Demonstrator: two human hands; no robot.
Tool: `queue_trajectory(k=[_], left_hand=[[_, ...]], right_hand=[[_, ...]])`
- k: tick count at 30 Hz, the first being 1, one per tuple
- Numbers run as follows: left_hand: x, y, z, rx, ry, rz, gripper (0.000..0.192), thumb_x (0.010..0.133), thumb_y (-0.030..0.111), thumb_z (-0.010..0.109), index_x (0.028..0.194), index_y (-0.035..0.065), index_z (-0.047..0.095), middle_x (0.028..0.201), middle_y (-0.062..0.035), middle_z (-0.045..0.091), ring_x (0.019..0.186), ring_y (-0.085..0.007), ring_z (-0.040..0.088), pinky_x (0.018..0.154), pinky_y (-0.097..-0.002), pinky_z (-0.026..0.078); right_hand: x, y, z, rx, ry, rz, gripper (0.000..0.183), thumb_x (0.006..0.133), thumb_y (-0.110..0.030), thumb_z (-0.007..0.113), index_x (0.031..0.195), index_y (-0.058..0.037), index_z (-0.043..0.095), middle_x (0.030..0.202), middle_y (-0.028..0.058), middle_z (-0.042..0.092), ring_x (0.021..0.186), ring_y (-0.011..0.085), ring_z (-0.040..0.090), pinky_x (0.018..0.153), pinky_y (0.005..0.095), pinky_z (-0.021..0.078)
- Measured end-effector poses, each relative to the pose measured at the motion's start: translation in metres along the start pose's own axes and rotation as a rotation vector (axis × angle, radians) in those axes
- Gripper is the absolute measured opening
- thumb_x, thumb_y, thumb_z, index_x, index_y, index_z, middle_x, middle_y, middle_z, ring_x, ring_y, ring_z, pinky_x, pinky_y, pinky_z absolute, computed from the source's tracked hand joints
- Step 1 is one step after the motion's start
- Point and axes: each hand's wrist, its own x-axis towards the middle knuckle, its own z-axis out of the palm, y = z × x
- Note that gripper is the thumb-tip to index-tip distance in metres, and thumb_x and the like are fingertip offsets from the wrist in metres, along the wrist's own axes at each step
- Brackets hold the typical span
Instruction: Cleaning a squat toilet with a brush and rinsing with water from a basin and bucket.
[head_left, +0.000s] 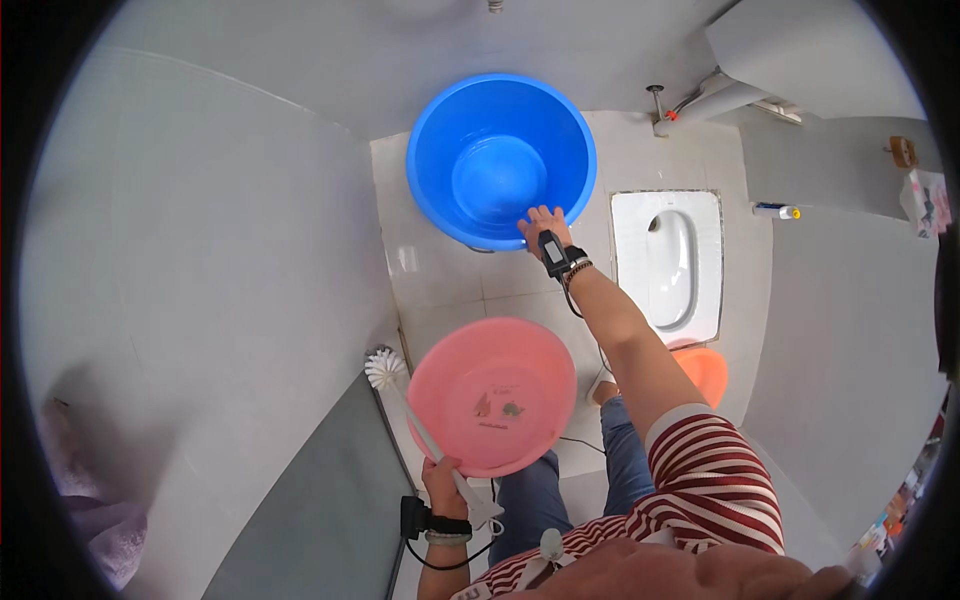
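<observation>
My left hand (442, 480) grips the white handle of a toilet brush (420, 427) together with the near rim of a pink plastic basin (517, 367). The brush's round bristle head (385, 367) sticks out beyond the basin's left side. Printed pictures mark the basin's bottom, and it hangs in front of my legs. Farther off, a large blue plastic tub (499, 169) stands on the tiled floor against the wall. My right hand (546, 227) is hooked over its near right rim, fingers inside; the thumb is hard to see.
Right of my right arm, a white squat toilet (675, 262) is set in the floor, with an orange basin (705, 371) behind it. A drainpipe (705, 109) meets the floor at the back right. A grey wall (210, 225) rises at left. Cables hang from my wrists.
</observation>
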Motion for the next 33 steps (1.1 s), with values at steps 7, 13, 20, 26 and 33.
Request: queue_trajectory(k=[7,13,20,26,33], left_hand=[[0.012,-0.009,-0.013,0.007,-0.028,0.015,0.02,0.062,0.001,0.05,0.08,0.0077,0.046,0.066,-0.001,0.048,0.049,-0.0096,0.044,0.04,-0.0207,0.035],[0.004,0.0,-0.005,0.023,-0.052,0.028,0.024,0.061,0.002,0.051,0.084,0.0071,0.045,0.068,-0.0015,0.047,0.05,-0.0113,0.044,0.043,-0.0225,0.037],[-0.001,0.009,-0.005,0.041,-0.113,-0.042,0.029,0.06,-0.002,0.047,0.089,0.0031,0.046,0.078,-0.0064,0.05,0.068,-0.0175,0.051,0.058,-0.0271,0.043],[-0.022,0.01,0.021,0.198,-0.092,-0.031,0.012,0.063,0.003,0.049,0.075,0.0037,0.047,0.072,-0.0033,0.049,0.063,-0.0118,0.051,0.054,-0.0209,0.043],[-0.014,0.01,0.014,0.348,-0.167,0.008,0.012,0.064,0.005,0.049,0.076,0.0044,0.048,0.072,-0.0023,0.05,0.063,-0.0121,0.051,0.053,-0.0207,0.042]], right_hand=[[0.008,0.027,-0.09,0.635,0.376,0.0,0.044,0.063,-0.018,0.066,0.1,-0.0012,0.05,0.099,0.0181,0.05,0.087,0.0298,0.052,0.073,0.0362,0.0428],[-0.103,0.089,-0.113,0.877,0.343,0.39,0.032,0.072,-0.012,0.058,0.1,0.0007,0.049,0.095,0.0151,0.054,0.08,0.0224,0.057,0.066,0.029,0.0469],[-0.328,0.101,0.055,1.412,0.37,1.498,0.047,0.072,-0.018,0.058,0.109,0.0024,0.038,0.092,0.0124,0.051,0.073,0.0185,0.052,0.056,0.0282,0.0446],[-0.458,0.04,0.143,1.716,0.762,2.147,0.051,0.072,-0.027,0.06,0.11,0.0001,0.037,0.1,0.0129,0.043,0.088,0.0234,0.047,0.067,0.0334,0.0425],[-0.516,-0.015,0.257,1.931,1.14,2.625,0.056,0.071,-0.031,0.061,0.112,-0.0022,0.036,0.103,0.0105,0.04,0.084,0.0238,0.045,0.067,0.0357,0.0434]])
